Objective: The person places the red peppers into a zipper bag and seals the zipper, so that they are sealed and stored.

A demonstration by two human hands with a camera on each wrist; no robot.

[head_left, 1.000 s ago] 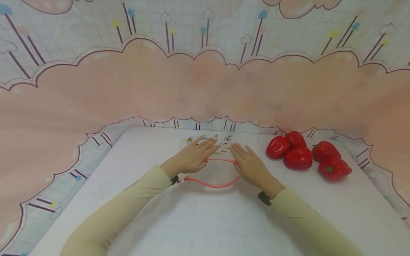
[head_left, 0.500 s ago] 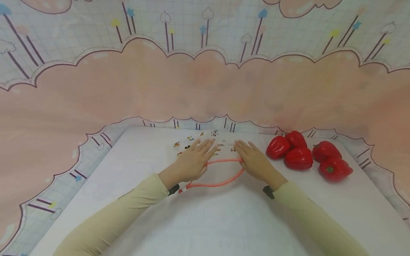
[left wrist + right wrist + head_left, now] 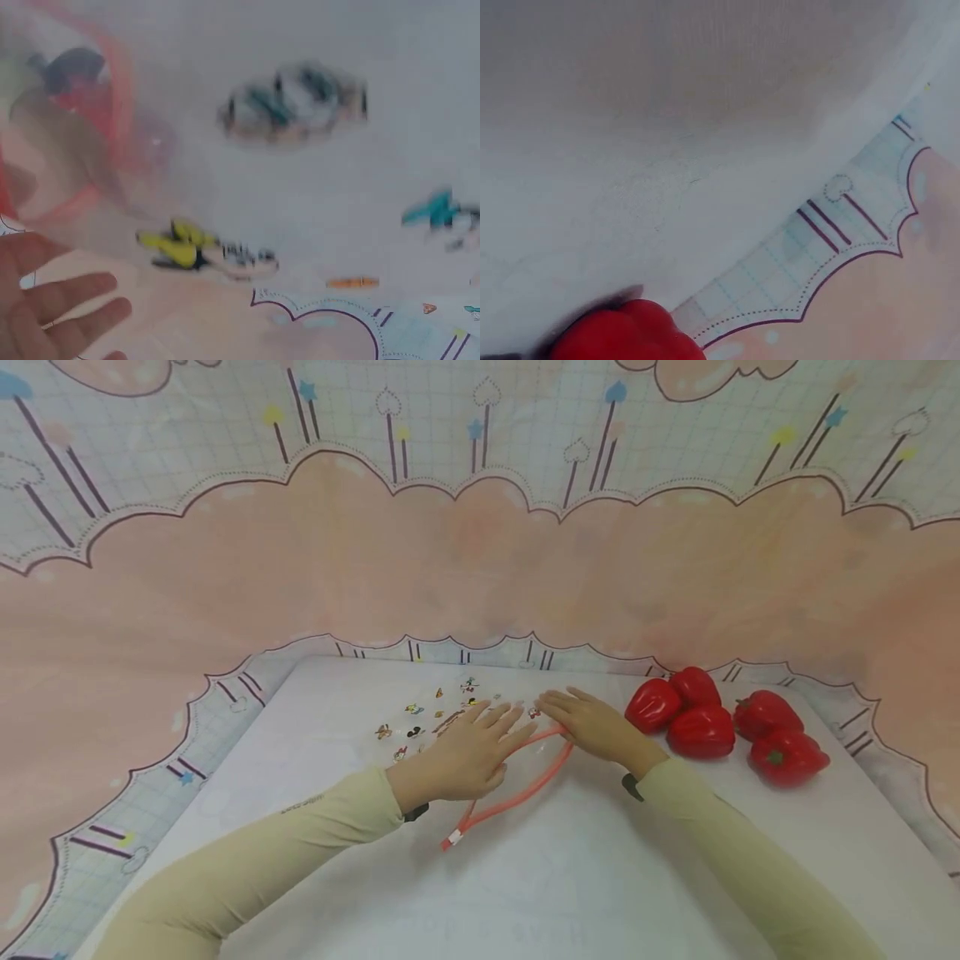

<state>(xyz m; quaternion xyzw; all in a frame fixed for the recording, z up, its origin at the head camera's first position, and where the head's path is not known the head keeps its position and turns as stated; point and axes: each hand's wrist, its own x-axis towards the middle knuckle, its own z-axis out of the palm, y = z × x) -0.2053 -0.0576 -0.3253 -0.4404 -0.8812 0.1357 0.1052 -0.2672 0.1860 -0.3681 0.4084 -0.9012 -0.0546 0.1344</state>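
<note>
A clear plastic bag with small cartoon prints [image 3: 414, 732] and an orange zip edge [image 3: 525, 789] is at the middle of the table, its mouth spread toward me. A white slider [image 3: 455, 837] sits at the zip's near end. My left hand [image 3: 461, 756] lies across the bag's left side with its fingers straight; in the left wrist view its spread fingers [image 3: 82, 292] show beside the orange edge. At the right end of the mouth, my right hand [image 3: 596, 727] touches the zip edge with extended fingers. Its thumb is hidden, and the right wrist view does not show the hand.
Several red bell peppers [image 3: 701, 732] are grouped on the white table [image 3: 360, 885], right of my right hand. One pepper [image 3: 630, 334] shows at the bottom of the right wrist view. A pink cloud-patterned cloth [image 3: 480, 568] rises behind the table.
The bag has turned and shifted: its prints moved left, while the slider end came nearer me and right. My right hand moved slightly away from me, and the left hand stayed over the bag.
</note>
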